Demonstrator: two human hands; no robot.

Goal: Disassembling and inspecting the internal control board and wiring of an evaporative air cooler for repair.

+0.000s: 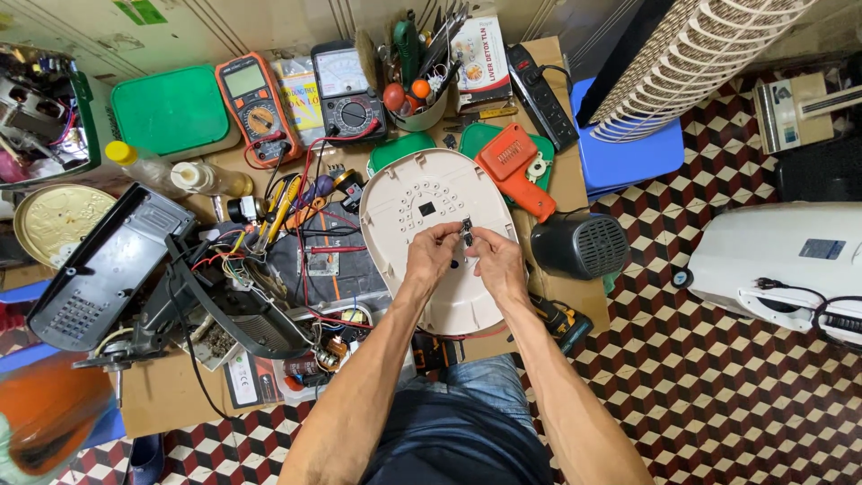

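Observation:
A cream-coloured rounded plastic cover [422, 193] with small holes lies upside down on the work surface. Above its middle, my left hand [433, 253] and my right hand [496, 260] meet and pinch a small dark electrical part [467, 231] between their fingertips. Both forearms reach up from my lap at the bottom of the view.
Two multimeters [259, 103] [348, 90], a cup of tools [417, 85], an orange tool [516, 166], a power strip [539, 83], loose wires and a dismantled dark appliance [126, 265] crowd the bench. A black speaker [579, 244], a fan grille [691, 54] and a white appliance [781, 260] stand on the tiled floor.

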